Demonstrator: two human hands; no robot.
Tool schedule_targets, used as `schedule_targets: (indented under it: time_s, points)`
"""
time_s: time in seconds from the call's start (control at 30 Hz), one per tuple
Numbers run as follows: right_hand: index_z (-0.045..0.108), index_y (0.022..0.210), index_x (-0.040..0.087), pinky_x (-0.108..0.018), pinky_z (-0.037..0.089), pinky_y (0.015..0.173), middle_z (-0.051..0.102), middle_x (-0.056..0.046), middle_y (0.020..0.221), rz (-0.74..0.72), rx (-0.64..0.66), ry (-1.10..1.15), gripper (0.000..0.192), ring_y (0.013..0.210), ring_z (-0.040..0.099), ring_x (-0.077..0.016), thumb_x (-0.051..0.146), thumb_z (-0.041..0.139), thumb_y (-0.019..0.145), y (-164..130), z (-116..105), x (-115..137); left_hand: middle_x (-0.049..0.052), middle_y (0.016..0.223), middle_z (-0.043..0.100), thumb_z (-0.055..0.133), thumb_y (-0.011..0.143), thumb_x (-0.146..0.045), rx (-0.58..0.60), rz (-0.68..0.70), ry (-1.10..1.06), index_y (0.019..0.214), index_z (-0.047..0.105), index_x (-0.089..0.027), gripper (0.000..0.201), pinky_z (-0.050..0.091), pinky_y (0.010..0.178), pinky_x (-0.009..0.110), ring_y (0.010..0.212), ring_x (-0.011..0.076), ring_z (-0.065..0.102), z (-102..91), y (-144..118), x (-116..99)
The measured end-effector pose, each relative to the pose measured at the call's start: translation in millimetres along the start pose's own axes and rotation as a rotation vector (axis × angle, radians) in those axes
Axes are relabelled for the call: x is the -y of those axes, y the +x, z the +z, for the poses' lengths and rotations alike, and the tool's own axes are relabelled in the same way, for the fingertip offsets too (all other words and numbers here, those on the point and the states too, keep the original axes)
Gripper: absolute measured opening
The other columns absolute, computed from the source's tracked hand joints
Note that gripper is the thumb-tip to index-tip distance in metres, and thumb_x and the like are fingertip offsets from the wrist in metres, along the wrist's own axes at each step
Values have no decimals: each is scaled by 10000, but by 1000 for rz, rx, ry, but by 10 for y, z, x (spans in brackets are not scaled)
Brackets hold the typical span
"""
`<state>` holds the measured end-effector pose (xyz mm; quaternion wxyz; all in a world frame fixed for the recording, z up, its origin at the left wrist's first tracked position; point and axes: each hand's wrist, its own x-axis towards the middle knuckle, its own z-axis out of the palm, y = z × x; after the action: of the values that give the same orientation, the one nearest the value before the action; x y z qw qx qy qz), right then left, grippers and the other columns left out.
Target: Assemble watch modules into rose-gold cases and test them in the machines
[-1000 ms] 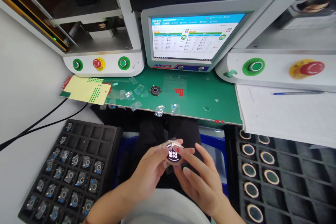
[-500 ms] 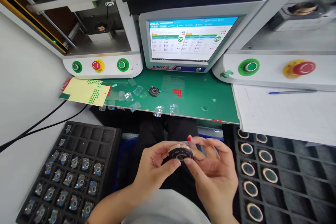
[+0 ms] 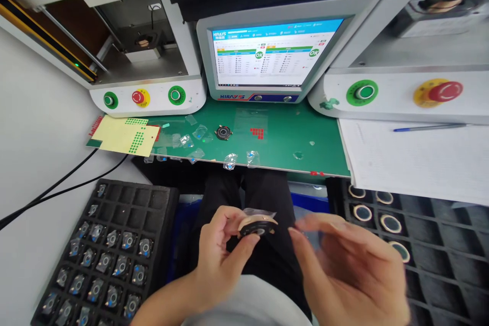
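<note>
Watch case (image 3: 257, 226): round, gold-rimmed, above the lap, just short of the desk's (image 3: 282, 137) near edge.
Left hand (image 3: 219, 254): grip clamped on the watch case.
Right hand (image 3: 351, 270): blurred, fingers apart, beside it.
Far: monitor (image 3: 267, 58).

The right hand (image 3: 351, 270) has let go of the round watch body (image 3: 257, 225) and now hovers open to the right of it, blurred in motion. The left hand (image 3: 221, 260) alone pinches the watch body, which has turned from face-up (lit digits showed a second ago) to edge-on, rim toward the camera.
</note>
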<state>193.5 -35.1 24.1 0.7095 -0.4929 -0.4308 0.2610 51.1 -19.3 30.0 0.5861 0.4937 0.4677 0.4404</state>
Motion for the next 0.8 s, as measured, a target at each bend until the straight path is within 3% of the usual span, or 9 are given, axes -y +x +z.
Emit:
schedule_targets:
  time_s: [0.07, 0.17, 0.3, 0.57, 0.8]
  points:
    - [633, 1064, 237, -284, 595, 633, 690, -4, 779, 137, 31, 69, 411, 720, 679, -159, -35, 700, 763, 7, -24, 66, 36, 1001, 786, 658, 919, -130, -28, 125, 124, 1071, 688, -227, 182, 593, 798, 254, 888, 190, 753, 6, -14, 26]
    - [618, 1003, 251, -244, 595, 626, 696, 11, 733, 364, 204, 197, 315, 678, 686, -141, 33, 718, 799, 5, -44, 85, 13, 1110, 769, 649, 888, -30, -63, 330, 284, 1241, 673, -297, 443, 602, 833, 262, 943, 188, 751, 11, -25, 58]
    - [588, 986, 248, -262, 615, 638, 711, 9, 719, 506, 343, 342, 250, 658, 705, -145, 125, 738, 828, -10, -17, -11, 19, 1179, 742, 637, 865, 19, -88, 516, 357, 1333, 619, -334, 586, 634, 840, 321, 987, 219, 746, 7, -20, 60]
    - [566, 934, 263, -274, 619, 676, 697, 29, 718, 585, 287, 423, 217, 686, 708, -145, 230, 757, 838, -10, 83, 14, 49, 1177, 740, 642, 870, 1, -45, 580, 453, 1366, 588, -315, 590, 647, 864, 391, 1038, 268, 730, -31, -7, 48]
    - [583, 953, 283, -232, 591, 745, 688, 44, 747, 609, 303, 507, 220, 743, 699, -114, 186, 747, 845, -46, 91, 22, 75, 1267, 689, 606, 863, 28, 11, 624, 492, 1393, 564, -278, 613, 628, 906, 392, 1095, 270, 704, -86, 12, 13]
